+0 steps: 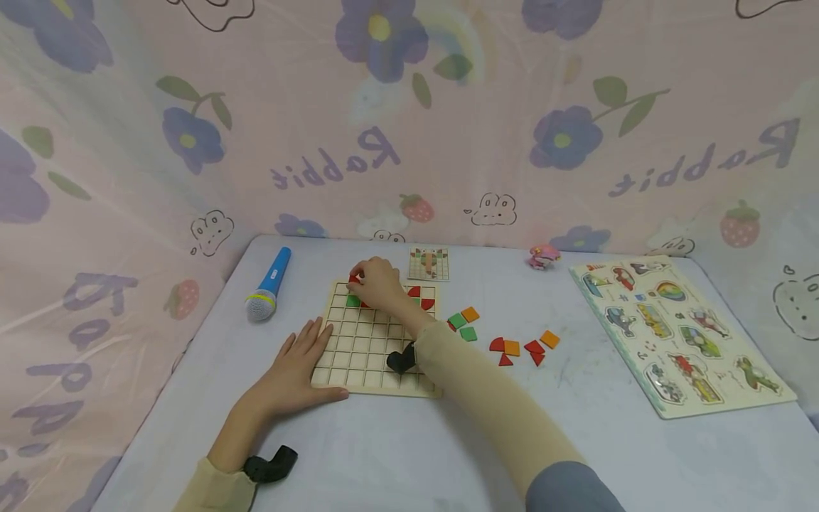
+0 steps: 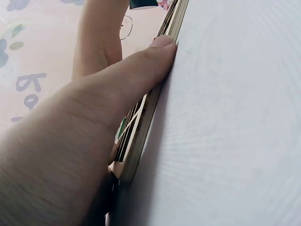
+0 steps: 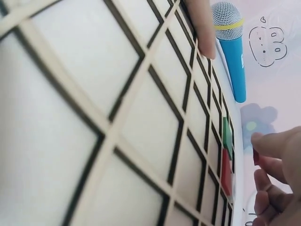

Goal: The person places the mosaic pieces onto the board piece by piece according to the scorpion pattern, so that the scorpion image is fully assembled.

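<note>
A wooden grid board (image 1: 358, 348) lies on the white table. My left hand (image 1: 291, 373) rests at its front left corner with fingers spread along the left edge; in the left wrist view the thumb (image 2: 150, 59) touches the board's side. Over the far left corner, my right hand (image 1: 380, 284) pinches a small red piece (image 3: 256, 157) between thumb and finger. Below it, a green piece (image 3: 227, 136) and a red piece (image 3: 226, 174) sit in the grid. More red pieces (image 1: 427, 304) occupy cells at the far right, partly hidden by the right hand.
Loose green, red and orange pieces (image 1: 511, 348) are scattered right of the board. A pattern card (image 1: 429, 274) lies behind it. A blue toy microphone (image 1: 274, 274) is at the left, a pink figurine (image 1: 543, 257) at the back, a picture puzzle board (image 1: 640, 355) at the right.
</note>
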Demonstrator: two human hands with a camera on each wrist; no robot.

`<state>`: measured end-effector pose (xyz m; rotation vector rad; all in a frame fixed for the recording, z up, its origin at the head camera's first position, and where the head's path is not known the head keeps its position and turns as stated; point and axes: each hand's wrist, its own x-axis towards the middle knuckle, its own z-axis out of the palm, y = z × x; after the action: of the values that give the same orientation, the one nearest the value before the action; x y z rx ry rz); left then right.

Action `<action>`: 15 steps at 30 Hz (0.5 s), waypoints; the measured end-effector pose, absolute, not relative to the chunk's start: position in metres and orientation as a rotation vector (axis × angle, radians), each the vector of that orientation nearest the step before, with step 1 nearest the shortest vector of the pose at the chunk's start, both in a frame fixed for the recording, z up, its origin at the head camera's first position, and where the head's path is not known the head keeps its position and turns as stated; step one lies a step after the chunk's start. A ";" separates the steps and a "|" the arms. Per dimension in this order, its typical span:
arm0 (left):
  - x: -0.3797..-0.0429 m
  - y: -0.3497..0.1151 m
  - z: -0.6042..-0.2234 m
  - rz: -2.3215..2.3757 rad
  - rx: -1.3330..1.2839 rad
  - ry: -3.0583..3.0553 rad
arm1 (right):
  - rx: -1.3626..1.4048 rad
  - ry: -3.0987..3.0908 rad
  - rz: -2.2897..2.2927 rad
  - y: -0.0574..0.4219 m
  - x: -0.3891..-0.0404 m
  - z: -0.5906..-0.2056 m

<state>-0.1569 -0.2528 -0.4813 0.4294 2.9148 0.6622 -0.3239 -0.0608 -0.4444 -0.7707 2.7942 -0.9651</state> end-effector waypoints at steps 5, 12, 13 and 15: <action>-0.157 -0.253 -0.481 0.665 0.431 2.914 | -0.717 2.832 -0.874 -0.063 -0.325 -0.449; -0.157 -0.251 -0.482 0.656 0.428 2.913 | -0.720 2.809 -0.884 -0.056 -0.327 -0.456; -0.157 -0.251 -0.482 0.653 0.425 2.913 | -0.727 2.807 -0.887 -0.055 -0.327 -0.456; -0.158 -0.252 -0.482 0.650 0.419 2.913 | -0.732 2.797 -0.902 -0.054 -0.328 -0.457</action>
<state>-0.1577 -0.2519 -0.4822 0.4187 2.9129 0.6495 -0.3279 -0.0535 -0.4574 -0.7319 2.7970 -0.9023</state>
